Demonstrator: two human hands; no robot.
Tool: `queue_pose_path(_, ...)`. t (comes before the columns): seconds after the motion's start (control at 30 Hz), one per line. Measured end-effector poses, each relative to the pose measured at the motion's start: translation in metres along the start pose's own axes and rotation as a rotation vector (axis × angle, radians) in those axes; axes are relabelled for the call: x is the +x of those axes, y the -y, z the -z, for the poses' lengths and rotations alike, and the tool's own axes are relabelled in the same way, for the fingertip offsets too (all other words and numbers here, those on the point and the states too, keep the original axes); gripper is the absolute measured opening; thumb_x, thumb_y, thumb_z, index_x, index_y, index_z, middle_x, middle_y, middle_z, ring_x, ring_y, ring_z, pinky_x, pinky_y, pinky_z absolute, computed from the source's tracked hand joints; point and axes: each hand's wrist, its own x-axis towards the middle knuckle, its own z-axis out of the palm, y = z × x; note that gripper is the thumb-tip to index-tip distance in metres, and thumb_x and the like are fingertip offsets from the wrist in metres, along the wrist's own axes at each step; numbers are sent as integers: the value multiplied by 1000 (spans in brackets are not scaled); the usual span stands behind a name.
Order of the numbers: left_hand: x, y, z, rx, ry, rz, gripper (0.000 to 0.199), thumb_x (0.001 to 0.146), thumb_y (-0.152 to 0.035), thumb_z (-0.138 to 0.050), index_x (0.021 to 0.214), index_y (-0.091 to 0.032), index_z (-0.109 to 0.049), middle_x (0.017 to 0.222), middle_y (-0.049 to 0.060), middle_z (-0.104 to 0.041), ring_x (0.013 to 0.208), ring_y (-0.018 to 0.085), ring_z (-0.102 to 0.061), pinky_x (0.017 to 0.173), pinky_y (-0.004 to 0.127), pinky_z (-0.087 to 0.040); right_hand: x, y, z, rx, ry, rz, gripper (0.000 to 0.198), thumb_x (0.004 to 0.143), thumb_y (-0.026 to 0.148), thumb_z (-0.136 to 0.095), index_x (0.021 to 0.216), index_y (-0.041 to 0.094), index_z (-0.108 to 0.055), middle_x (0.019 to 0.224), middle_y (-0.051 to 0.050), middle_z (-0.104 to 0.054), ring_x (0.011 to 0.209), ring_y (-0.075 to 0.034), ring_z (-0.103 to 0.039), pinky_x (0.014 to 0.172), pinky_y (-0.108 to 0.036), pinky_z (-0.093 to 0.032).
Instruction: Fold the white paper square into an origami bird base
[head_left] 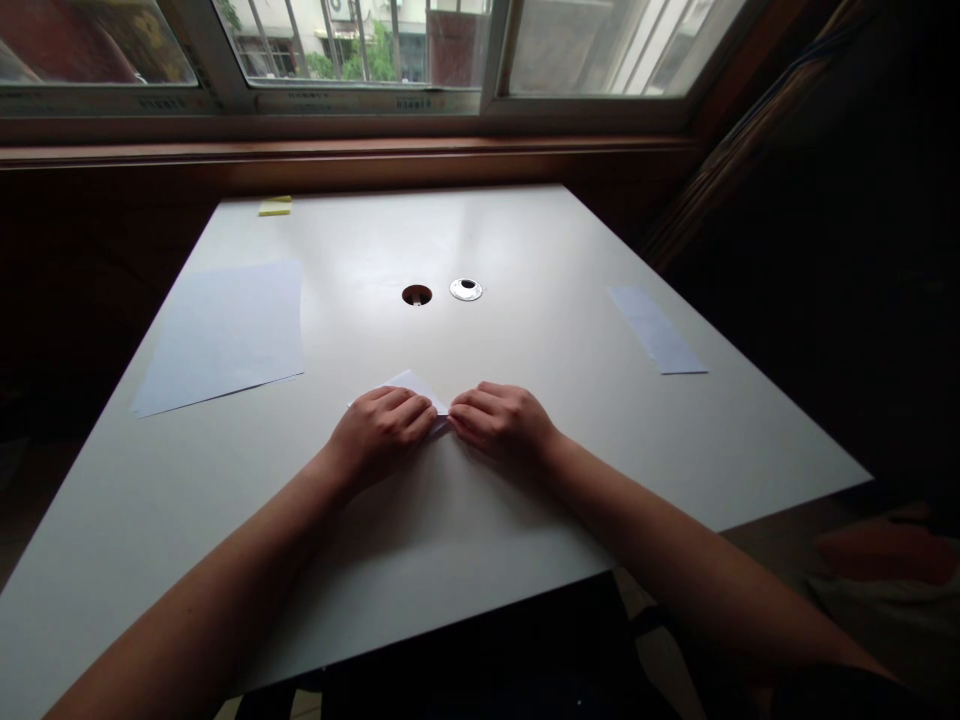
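The folded white paper [409, 380] is at the middle of the desk [360, 320], toward the near side. The left hand [384, 425], fingers curled, grips it; the right hand [501, 420] pinches its right tip. White sheets [229, 335] lie at left, a paper strip [656, 330] at right, a yellow pad [275, 207] at far left.

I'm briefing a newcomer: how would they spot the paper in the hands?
On the white table below the window, find the left hand and right hand, close together. The small paper in their grip shows a pointed corner; unlike the large sheet and strip, it is held.
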Motion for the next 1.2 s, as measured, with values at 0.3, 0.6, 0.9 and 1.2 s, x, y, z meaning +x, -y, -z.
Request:
queue_pose_path(0.3, 2, -1, -1, -27, -20, -2, 21, 100, -19, -45, 96, -19, -66, 85, 5, -69, 82, 16, -63, 76, 30, -50, 4, 5, 3, -159, 54, 30, 23, 96, 17, -51, 77, 18, -66, 77, -5, -66, 72, -16, -52, 59, -32, -32)
queue_pose_path(0.6, -1, 2, 1, 24, -51, -6, 17, 97, -17, -50, 99, -18, -67, 88, 4, -71, 85, 16, -65, 75, 29, -50, 0, -2, 5, -154, 98, -14, 22, 95, 15, -50, 79, 17, -65, 80, -4, -66, 74, -16, -52, 62, -33, -32)
queue_pose_path(0.9, -6, 8, 2, -35, -115, -23, 19, 94, -17, -58, 111, -19, -66, 106, 4, -73, 100, 20, -67, 82, 33, -53, -7, -9, 4, -57, 24, -68, 13, 94, 19, -54, 91, 19, -67, 92, -3, -71, 77, -15, -58, 69, -31, -40)
queue_pose_path(1.2, -7, 10, 1, -124, -175, -49, 23, 90, -14, -63, 111, -22, -66, 109, 3, -73, 107, 22, -63, 87, 36, -51, -5, -8, 9, 87, -22, -65, 14, 93, 19, -57, 105, 20, -65, 105, -5, -72, 84, -19, -60, 76, -34, -49)
